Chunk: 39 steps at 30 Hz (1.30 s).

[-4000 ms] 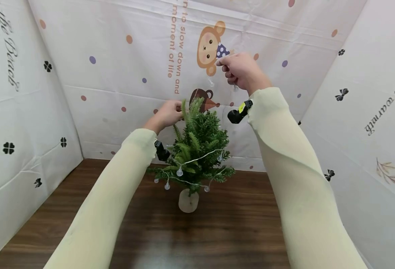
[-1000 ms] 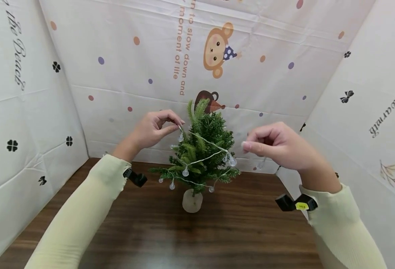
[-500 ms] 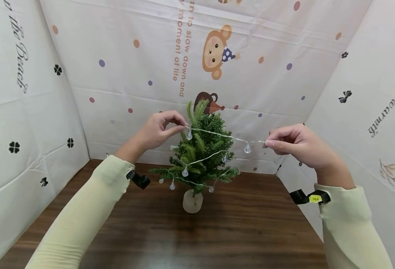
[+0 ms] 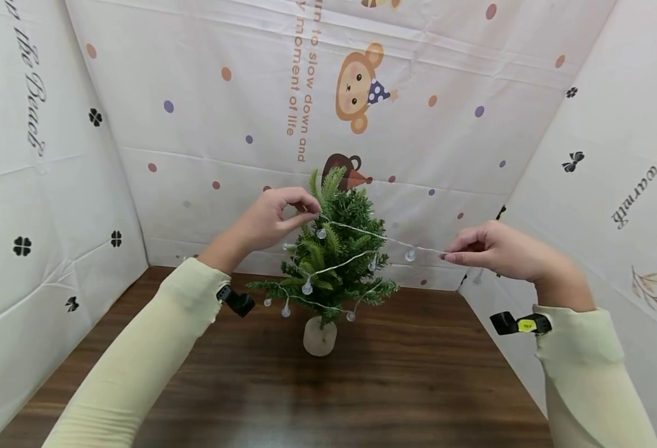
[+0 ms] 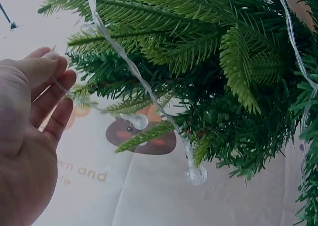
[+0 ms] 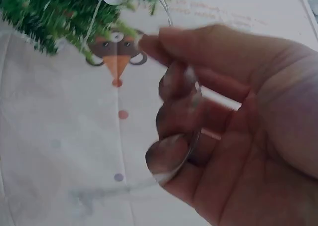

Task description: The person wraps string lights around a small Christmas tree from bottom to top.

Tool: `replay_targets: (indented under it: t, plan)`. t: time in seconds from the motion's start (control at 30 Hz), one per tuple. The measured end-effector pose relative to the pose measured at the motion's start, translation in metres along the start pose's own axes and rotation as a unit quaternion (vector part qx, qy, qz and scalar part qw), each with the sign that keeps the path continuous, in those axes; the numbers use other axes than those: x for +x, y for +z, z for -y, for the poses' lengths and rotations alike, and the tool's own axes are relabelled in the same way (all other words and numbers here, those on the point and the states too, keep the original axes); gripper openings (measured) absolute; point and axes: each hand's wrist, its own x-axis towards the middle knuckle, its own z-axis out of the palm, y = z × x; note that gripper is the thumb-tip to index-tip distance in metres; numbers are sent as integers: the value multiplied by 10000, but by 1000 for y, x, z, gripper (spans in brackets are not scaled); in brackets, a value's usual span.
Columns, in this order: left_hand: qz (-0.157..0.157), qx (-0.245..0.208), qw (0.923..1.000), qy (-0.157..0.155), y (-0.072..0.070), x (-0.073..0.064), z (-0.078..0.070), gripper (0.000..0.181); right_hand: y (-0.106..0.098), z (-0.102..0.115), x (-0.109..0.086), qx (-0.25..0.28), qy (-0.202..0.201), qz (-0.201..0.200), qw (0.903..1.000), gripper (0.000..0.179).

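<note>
A small artificial Christmas tree (image 4: 336, 249) stands upright on a pale round base (image 4: 320, 338). Clear-bulbed string lights (image 4: 364, 232) wrap its lower branches, and one stretch crosses its front, sloping down to the right. My left hand (image 4: 275, 218) pinches that stretch at the tree's upper left side; a bulb (image 4: 321, 233) hangs just below the fingertips. To the right of the tree, my right hand (image 4: 502, 256) pinches the strand between thumb and forefinger. In the right wrist view, the wire passes through the curled fingers of the right hand (image 6: 233, 112), and its loose end trails off blurred.
The tree stands on a dark wooden tabletop (image 4: 362, 386). White printed fabric walls enclose it, with the back wall (image 4: 194, 124) close behind the tree and side walls (image 4: 597, 249) at both sides.
My right hand has come down from high behind the tree and moved out to the right, drawing the strand taut across the front. Lately the left hand shifts slightly right and the right hand dips.
</note>
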Motion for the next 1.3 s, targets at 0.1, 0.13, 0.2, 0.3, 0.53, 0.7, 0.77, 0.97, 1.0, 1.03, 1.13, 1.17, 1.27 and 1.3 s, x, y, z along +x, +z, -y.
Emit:
replay_targets:
  t: [0.1, 0.13, 0.2, 0.3, 0.53, 0.7, 0.77, 0.97, 1.0, 1.03, 1.13, 1.17, 1.27, 1.3]
  plan:
    - [82, 90, 9999, 33, 2, 2, -3, 15, 0, -5, 2, -124, 226, -147, 9996, 12]
    - [99, 137, 9998, 49, 3, 3, -3, 15, 0, -6, 3, -194, 324, -226, 9990, 12]
    - [124, 255, 9996, 85, 6, 5, -3, 14, -1, -10, 4, -416, 460, -397, 9973, 11]
    - [99, 482, 9987, 141, 8, 6, -5, 14, -4, -14, 7, -541, 728, -561, 9943, 12]
    - [32, 904, 9950, 428, 11, 9, -7, 15, -9, -23, 14, 13, 1563, -561, 9861, 24]
    - [49, 1089, 9927, 514, 14, 11, -9, 14, -9, -31, 23, 604, 1799, -503, 9805, 33]
    - [48, 1170, 9920, 474, 14, 11, -11, 13, -8, -35, 28, 879, 1885, -491, 9769, 37]
    - [101, 1343, 9898, 472, 18, 11, -12, 15, -3, -38, 50, 1927, 1903, -582, 9609, 44]
    - [99, 1334, 9898, 485, 19, 11, -11, 16, -2, -37, 55, 2060, 1925, -658, 9572, 47]
    - [68, 1317, 9900, 506, 19, 11, -11, 16, -2, -36, 60, 2156, 1950, -780, 9536, 49]
    - [-206, 1087, 9920, 607, 17, 10, -8, 14, 1, -31, 77, 2101, 2089, -1286, 9464, 56]
    - [-355, 970, 9925, 648, 16, 10, -7, 14, 1, -29, 82, 2010, 2145, -1463, 9446, 56]
    - [-933, 551, 9915, 715, 11, 10, -4, 11, 1, -24, 100, 1800, 2202, -1860, 9405, 50]
    - [-1134, 396, 9905, 667, 9, 11, -3, 10, 1, -23, 106, 1798, 2200, -1938, 9390, 47]
